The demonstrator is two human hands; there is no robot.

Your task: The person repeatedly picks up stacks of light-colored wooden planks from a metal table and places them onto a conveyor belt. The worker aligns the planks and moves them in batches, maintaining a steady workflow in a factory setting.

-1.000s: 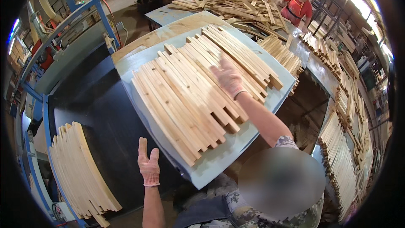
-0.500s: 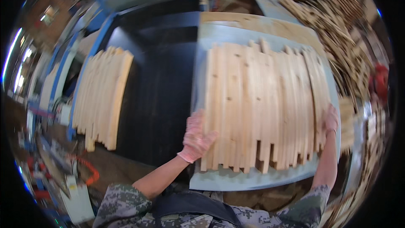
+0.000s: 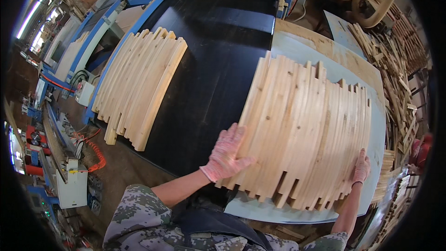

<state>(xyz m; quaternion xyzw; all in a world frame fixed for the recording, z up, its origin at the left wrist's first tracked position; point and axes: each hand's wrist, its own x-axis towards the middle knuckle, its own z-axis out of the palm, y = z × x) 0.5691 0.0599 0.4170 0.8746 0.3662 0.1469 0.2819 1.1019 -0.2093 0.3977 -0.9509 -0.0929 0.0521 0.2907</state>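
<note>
A row of pale wooden strips [image 3: 297,130] stands packed side by side, with uneven ends, on a light blue-grey board [image 3: 278,211]. My left hand [image 3: 227,155], in a pink-and-white knit glove, lies flat along the row's left edge, thumb apart over the strips. Against the right edge rests my right hand [image 3: 362,167], gloved alike, its fingers stretched out along the outermost strip. Neither hand closes round a strip. The row's left edge reaches over the black belt [image 3: 204,83] beside the board.
A second group of strips [image 3: 139,83] lies on the belt's left side, by a blue machine frame [image 3: 132,30]. Loose offcuts [image 3: 390,74] are heaped at the right. Left of me are a white box [image 3: 73,188] and a coiled orange hose [image 3: 96,153].
The strip row has slid left, its left edge now over the belt, and both hands moved with it. The gap near its right side has closed. My view has turned.
</note>
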